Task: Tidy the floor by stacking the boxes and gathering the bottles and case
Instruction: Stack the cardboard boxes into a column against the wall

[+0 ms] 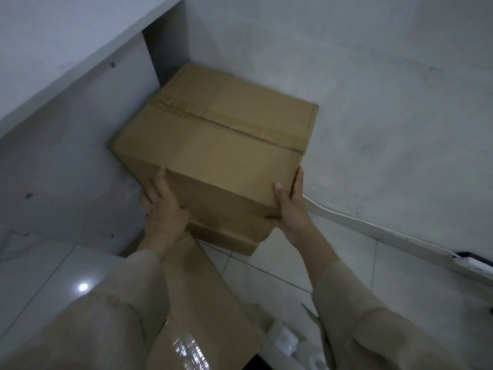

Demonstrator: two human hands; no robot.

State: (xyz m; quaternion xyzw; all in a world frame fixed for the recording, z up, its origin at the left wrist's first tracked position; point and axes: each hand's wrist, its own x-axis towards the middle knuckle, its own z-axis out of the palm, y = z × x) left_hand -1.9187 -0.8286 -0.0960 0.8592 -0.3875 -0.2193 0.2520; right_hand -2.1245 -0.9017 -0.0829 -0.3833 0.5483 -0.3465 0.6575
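A large taped cardboard box (pixel 216 140) stands in the corner on top of a lower box (pixel 234 243), of which only a strip shows beneath it. My left hand (pixel 164 206) grips the top box's near left corner. My right hand (pixel 292 206) grips its near right corner, thumb on the front face. A third cardboard box (pixel 202 303) with shiny tape lies on the floor close to me, partly under my left sleeve. Pale objects (pixel 285 340) sit on the floor at the bottom, too dim to identify as bottles.
A white wall (pixel 373 89) stands right behind the stack. A white furniture panel (pixel 66 145) closes the left side. A white cable (pixel 360 222) runs along the wall base to a power strip (pixel 472 265) at right. White floor tiles (pixel 288 263) lie below.
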